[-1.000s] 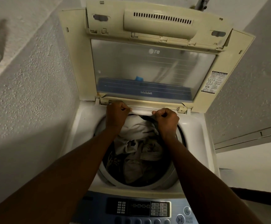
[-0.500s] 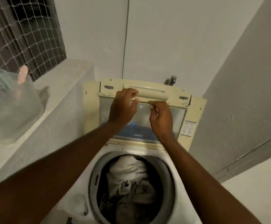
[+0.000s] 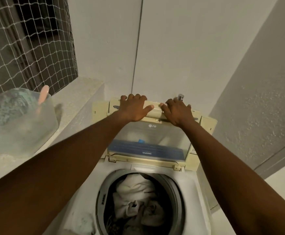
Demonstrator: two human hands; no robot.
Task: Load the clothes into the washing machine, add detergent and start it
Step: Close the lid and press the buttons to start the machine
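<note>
Down at the bottom of the shot, your washing machine [image 3: 193, 185] sat with its drum [image 3: 176, 189] wide open, and the clothes [image 3: 136, 189] were in there: a pale heap on top, darker pieces underneath. The near side of the drum and the front of the machine were cut off by the frame's edge, so how deep the load went, I couldn't tell. Both your forearms ran up over the opening. Beyond it the lid [image 3: 152, 138] stood raised, its clear window showing a blue band [image 3: 145, 149] low down with print too small to read. Up on the lid's top edge, your hands were apart. The left hand [image 3: 133, 109] clamped the edge, fingers hooked over the back and thumb along the front. The right hand [image 3: 177, 112] gripped it just beside, its fingertips hidden behind the rim. A metal tap [image 3: 180, 97] poked out just behind your right hand. Off to the left, on the ledge [image 3: 80, 99], stood a clear plastic container [image 3: 19, 133] holding something mottled blue-green, too blurred to name, with a pink handle [image 3: 43, 94] sticking out of it. Behind that, a netted window [image 3: 28, 39].
</note>
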